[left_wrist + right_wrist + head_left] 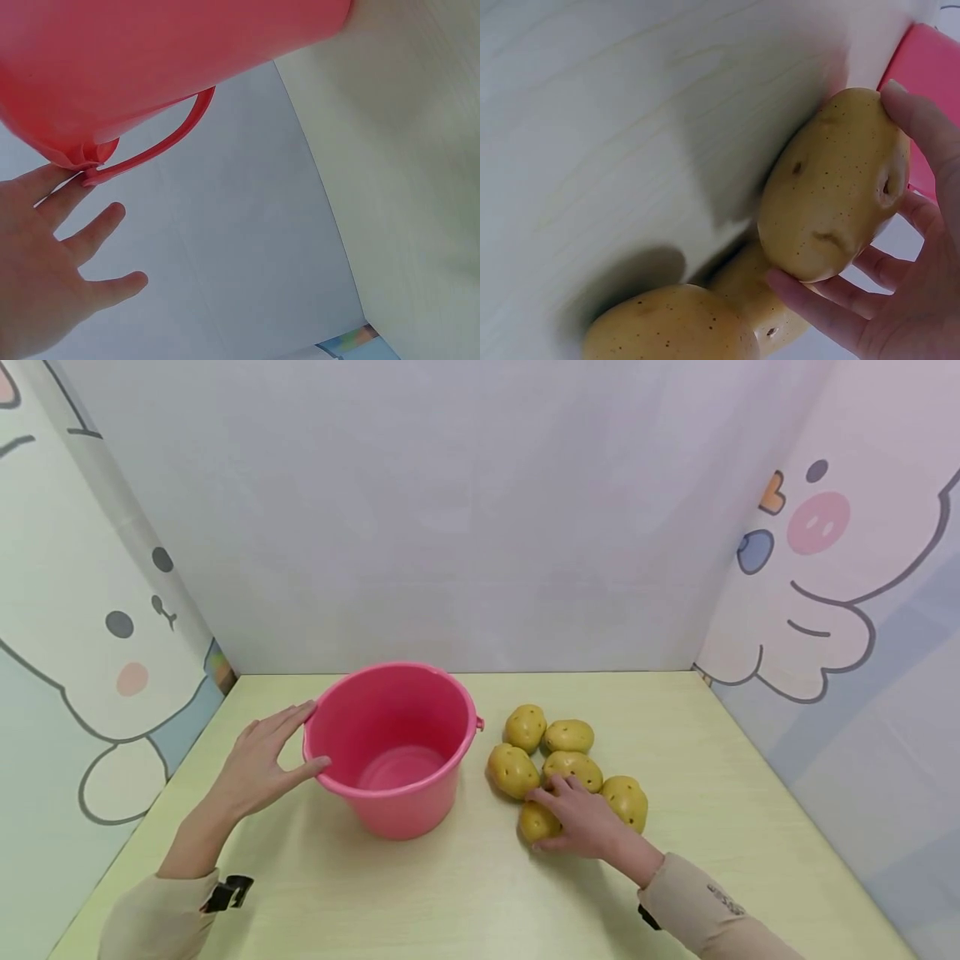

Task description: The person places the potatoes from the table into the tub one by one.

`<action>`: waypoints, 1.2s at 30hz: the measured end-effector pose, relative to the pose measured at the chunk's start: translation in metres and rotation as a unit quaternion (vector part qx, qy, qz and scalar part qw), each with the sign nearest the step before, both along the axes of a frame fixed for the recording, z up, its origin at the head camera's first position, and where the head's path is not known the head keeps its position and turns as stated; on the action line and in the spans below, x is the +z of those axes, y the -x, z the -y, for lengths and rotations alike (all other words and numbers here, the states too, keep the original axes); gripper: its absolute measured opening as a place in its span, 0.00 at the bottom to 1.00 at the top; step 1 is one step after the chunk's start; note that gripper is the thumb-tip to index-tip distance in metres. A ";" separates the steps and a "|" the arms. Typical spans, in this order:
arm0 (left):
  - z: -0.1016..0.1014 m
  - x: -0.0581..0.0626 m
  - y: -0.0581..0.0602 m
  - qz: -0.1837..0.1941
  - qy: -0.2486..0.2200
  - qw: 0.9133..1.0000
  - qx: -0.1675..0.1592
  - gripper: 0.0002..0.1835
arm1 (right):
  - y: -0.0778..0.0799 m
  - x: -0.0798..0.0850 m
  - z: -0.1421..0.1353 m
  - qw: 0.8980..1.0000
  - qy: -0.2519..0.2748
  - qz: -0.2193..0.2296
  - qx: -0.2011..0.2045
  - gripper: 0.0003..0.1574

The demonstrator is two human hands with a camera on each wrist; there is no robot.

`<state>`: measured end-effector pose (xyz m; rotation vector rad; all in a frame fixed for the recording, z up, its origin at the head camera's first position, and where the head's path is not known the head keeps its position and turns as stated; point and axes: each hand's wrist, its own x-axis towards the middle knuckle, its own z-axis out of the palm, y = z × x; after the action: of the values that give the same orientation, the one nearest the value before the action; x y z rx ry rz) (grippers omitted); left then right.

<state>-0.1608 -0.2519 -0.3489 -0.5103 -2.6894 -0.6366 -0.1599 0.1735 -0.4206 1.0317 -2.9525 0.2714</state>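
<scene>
Right of the round, bright pink plastic bucket (pixel 408 814), on the pale, wood-grained tabletop (pixel 465 902), my right hand (pixel 581 820) holds the nearest oval, yellow-brown, dimpled potato (pixel 536 823), thumb and fingers parted about its length. The bucket lies leftward of this grip; my left hand (pixel 264 768), fingers spread, touches its left rim. The potato's long axis runs from thumb towards fingers, across the line to the bucket; neither blunt end clearly leads.
</scene>
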 end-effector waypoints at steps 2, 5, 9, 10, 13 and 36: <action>-0.001 0.001 0.000 0.001 -0.002 1.000 -0.001 0.40 | 0.000 -0.001 -0.001 1.000 0.002 -0.003 0.003 0.37; -0.001 0.002 -0.001 0.003 -0.003 1.000 -0.001 0.40 | 0.001 0.000 -0.003 1.000 0.010 -0.007 0.007 0.36; -0.002 0.002 -0.001 0.003 -0.004 1.000 -0.001 0.40 | 0.000 0.006 -0.005 1.000 0.014 -0.017 0.010 0.36; -0.001 0.003 -0.001 0.004 -0.004 1.000 -0.001 0.41 | 0.000 0.008 -0.006 1.000 0.013 -0.021 0.011 0.35; -0.001 0.002 -0.001 0.004 -0.002 1.000 0.000 0.41 | 0.000 0.015 -0.008 0.999 0.013 -0.029 0.016 0.35; -0.001 0.001 -0.001 0.002 0.003 1.000 0.000 0.40 | 0.001 0.084 -0.018 0.998 -0.017 -0.055 0.019 0.34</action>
<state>-0.1593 -0.2507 -0.3475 -0.5126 -2.6953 -0.6298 -0.1610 0.1916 -0.3361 1.0712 -2.8512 0.1595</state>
